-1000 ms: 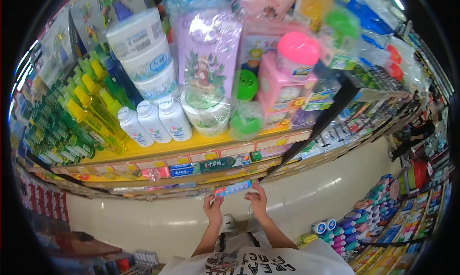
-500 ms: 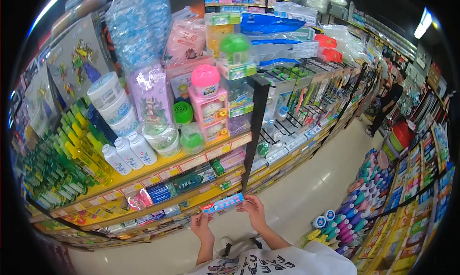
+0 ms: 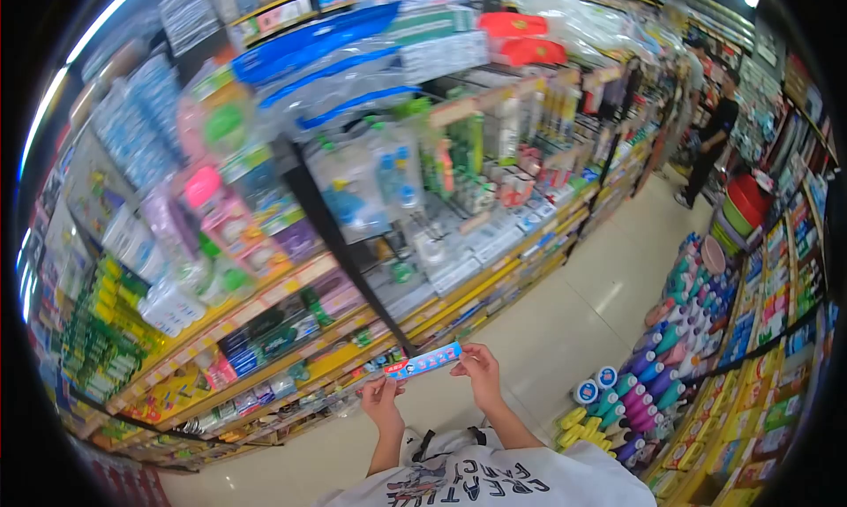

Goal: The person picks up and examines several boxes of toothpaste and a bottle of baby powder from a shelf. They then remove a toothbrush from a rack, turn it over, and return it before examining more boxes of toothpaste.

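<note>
A narrow blue box with a red end (image 3: 425, 361) is held level between my two hands, above the aisle floor and near the shelf edge. Its red left end is pinched by my left hand (image 3: 383, 403). The fingertips of my right hand (image 3: 481, 375) grip the box's right end. Beyond the box stands a long shelf unit with a black upright post (image 3: 340, 233). Small boxes (image 3: 256, 353) fill its lower shelves, blurred by motion.
At the right, many bottles (image 3: 648, 397) stand on the floor beside another stocked shelf (image 3: 750, 401). Red and green basins (image 3: 744, 209) are stacked farther back. A person in dark clothes (image 3: 713, 136) stands down the aisle floor (image 3: 573, 304).
The view has swung right, so the left shelf goods and black post now sit farther left. The box is still in both hands, a little higher and farther right in the frame.
</note>
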`<state>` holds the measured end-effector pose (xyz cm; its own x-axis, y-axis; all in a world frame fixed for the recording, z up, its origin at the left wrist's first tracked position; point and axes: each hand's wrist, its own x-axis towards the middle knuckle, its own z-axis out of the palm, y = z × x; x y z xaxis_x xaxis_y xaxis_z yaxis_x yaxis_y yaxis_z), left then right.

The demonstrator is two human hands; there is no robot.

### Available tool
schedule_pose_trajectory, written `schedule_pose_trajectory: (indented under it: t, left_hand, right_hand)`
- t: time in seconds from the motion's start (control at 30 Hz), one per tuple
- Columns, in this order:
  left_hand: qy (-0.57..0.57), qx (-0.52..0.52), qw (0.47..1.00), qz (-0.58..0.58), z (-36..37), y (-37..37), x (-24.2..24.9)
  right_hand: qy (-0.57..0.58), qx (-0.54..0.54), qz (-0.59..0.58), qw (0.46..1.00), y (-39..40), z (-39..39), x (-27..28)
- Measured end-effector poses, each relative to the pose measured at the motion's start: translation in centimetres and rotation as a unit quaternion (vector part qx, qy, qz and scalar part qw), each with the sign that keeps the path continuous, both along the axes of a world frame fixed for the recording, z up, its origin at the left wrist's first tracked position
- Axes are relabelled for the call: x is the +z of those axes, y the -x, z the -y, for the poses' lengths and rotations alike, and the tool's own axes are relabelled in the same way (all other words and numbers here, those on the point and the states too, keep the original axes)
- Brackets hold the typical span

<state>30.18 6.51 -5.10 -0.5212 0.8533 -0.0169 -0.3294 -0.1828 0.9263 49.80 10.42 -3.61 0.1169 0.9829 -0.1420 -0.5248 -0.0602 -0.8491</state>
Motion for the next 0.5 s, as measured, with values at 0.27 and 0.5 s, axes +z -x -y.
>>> schedule_pose_trajectory:
  t: [0.27, 0.5]
  left_hand:
    - [0.079, -0.094, 0.991, -0.053, -1.9, -15.3, 1.7]
    - [0.092, -0.197, 0.973, -0.078, -6.3, -20.9, 0.1]
  right_hand:
    - [0.046, -0.094, 0.015, 0.994, -14.2, 0.2, -1.9]
    - [0.091, -0.143, -0.006, 0.986, -21.3, -1.2, -3.2]
